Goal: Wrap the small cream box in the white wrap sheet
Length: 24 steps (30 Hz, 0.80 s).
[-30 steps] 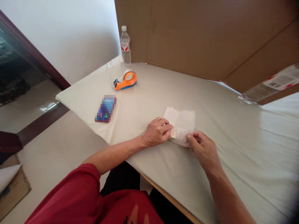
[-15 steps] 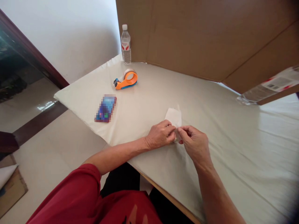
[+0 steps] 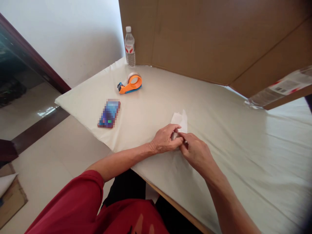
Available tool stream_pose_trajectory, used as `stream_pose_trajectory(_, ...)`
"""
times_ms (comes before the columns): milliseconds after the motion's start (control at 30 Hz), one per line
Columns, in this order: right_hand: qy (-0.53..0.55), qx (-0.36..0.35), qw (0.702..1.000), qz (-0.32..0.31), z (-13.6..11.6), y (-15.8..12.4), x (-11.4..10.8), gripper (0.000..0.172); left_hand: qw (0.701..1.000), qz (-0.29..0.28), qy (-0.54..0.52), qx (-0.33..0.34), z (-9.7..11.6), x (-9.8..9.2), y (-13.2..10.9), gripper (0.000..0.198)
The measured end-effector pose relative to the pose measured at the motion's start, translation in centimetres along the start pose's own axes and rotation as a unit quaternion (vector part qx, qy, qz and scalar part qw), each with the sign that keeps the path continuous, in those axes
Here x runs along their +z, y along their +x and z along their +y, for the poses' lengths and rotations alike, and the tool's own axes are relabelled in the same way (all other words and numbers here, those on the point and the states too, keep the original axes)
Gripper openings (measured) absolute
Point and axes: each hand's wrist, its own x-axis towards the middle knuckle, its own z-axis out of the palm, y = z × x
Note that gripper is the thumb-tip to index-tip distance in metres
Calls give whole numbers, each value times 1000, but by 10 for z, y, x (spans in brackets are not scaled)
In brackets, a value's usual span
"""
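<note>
A white sheet of soft paper (image 3: 179,120) with an uneven top edge lies on the cloth just beyond my hands. My left hand (image 3: 166,139) is closed, its thumb and forefinger curved round a small pale, shiny thing (image 3: 175,136). Most of that thing is covered by the fingers, so its kind cannot be told. From the right, my right hand (image 3: 195,149) meets it with bent fingertips pressed together by the left fingers. What the right fingertips pinch is hidden.
An orange and blue tape dispenser (image 3: 131,84), a phone (image 3: 109,113) and an upright water bottle (image 3: 130,48) stand or lie at the left. A cardboard panel (image 3: 190,39) rises behind the cloth-covered table (image 3: 243,156). Another plastic bottle (image 3: 280,87) is at the right.
My right hand has shifted left, its fingers now against the left hand's. The left hand has opened up a little round the pale thing. The paper's top edge looks more crumpled.
</note>
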Motion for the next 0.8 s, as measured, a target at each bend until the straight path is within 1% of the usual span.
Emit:
stream_pose_trajectory(67,-35,0,999,1,-2,-1,2,40,1000,9,4,-11,1,1,1,36)
stream_pose_trajectory(100,-35,-4,999,-3,-1,-1,2,42,1000,10,6,-11,2,1,2,35)
stream_pose_trajectory(233,30,-28,999,-23,6,-2,-4,41,1000,-7,5,3,0,1,4,31)
stream_pose_trajectory(367,67,-5,997,-45,11,2,-9,39,1000,-27,-9,12,-6,-1,4,28)
stream_pose_trajectory(467,76,-1,996,-49,9,5,-10,37,999,-33,-19,14,-10,-2,4,29)
stream_pose_trajectory(600,114,1,992,-50,5,7,-14,35,999,-22,-32,5,-12,-1,3,40)
stream_pose_trajectory(667,169,40,984,-46,7,7,-17,33,999,-20,-41,1,-11,-1,2,42)
stream_pose_trajectory(800,265,178,947,15,24,9,-16,32,999,-22,-29,7,-8,-1,1,42)
